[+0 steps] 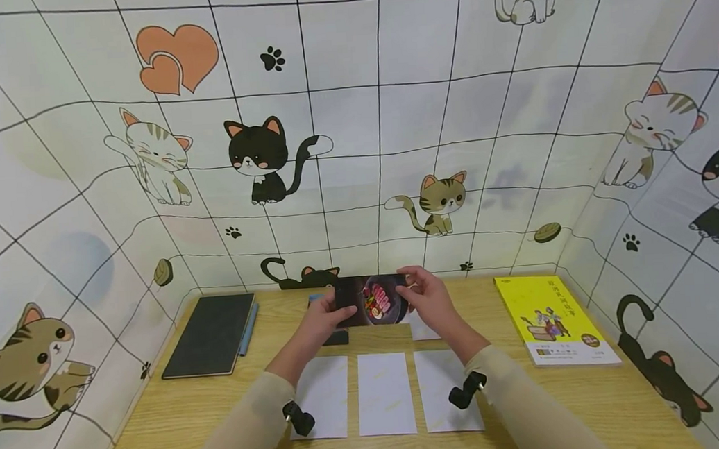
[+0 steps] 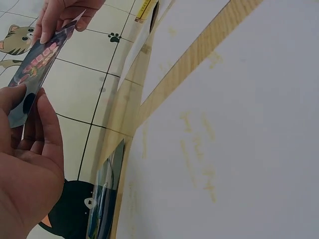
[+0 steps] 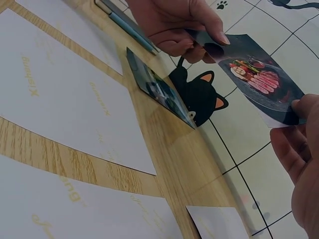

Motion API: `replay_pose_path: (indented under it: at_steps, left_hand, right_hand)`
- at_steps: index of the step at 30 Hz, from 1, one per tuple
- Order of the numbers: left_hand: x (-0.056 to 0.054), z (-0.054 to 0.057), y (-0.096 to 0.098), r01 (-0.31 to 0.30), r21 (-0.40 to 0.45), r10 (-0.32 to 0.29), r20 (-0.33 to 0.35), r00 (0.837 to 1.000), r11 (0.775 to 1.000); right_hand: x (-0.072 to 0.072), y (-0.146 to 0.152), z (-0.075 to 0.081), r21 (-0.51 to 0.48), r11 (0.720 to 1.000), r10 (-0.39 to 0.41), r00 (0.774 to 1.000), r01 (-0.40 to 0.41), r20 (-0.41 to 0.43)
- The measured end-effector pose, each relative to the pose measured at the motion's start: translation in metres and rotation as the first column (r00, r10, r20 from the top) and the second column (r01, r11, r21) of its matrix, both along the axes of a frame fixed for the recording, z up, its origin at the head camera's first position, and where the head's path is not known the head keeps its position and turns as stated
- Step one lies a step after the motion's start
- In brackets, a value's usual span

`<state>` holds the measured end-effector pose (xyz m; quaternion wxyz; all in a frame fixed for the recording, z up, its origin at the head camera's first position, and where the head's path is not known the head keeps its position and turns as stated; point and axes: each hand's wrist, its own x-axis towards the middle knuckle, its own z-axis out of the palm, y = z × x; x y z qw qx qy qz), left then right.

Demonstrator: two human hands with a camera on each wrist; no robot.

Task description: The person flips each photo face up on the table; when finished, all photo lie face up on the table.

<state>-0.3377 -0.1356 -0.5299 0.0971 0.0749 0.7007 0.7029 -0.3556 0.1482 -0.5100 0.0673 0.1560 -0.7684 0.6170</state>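
Your left grip (image 1: 318, 325) and right grip (image 1: 434, 304) pinch a dark rectangular photo (image 1: 374, 301). It hangs near the light-wood surface's (image 1: 167, 422) far edge.

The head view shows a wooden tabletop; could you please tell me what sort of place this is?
Probably a screened-off desk space: cat-print sheeting backs and flanks the wooden tabletop, which holds a black notebook and a yellow book.

On one white sheet (image 3: 65, 112) we make out yellow lettering beginning "Xi", and on the neighbouring sheet (image 3: 99, 214) a word ending "ung". The yellow book (image 1: 551, 326) bears vertical Chinese characters, apparently ending 民间故事, though small to us.
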Motion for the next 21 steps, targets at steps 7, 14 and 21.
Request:
replay_pose_path:
  at_steps: [7,14,21]
  left_hand:
    - [-0.001,-0.001,0.0,-0.038,0.017,0.038,0.01,0.999,0.999]
    - [-0.01,0.005,-0.004,-0.129,0.038,0.13,-0.039,0.991,0.991]
    - [-0.018,0.012,-0.003,-0.167,0.092,0.171,-0.038,0.985,0.982]
  right_hand:
    - [0.004,0.001,0.001,-0.031,0.999,-0.008,1.0,0.008,0.007]
    - [0.014,-0.002,-0.014,-0.051,0.999,0.019,0.998,-0.016,0.052]
    - [0.027,-0.009,-0.028,-0.036,0.994,0.107,0.987,-0.103,0.117]
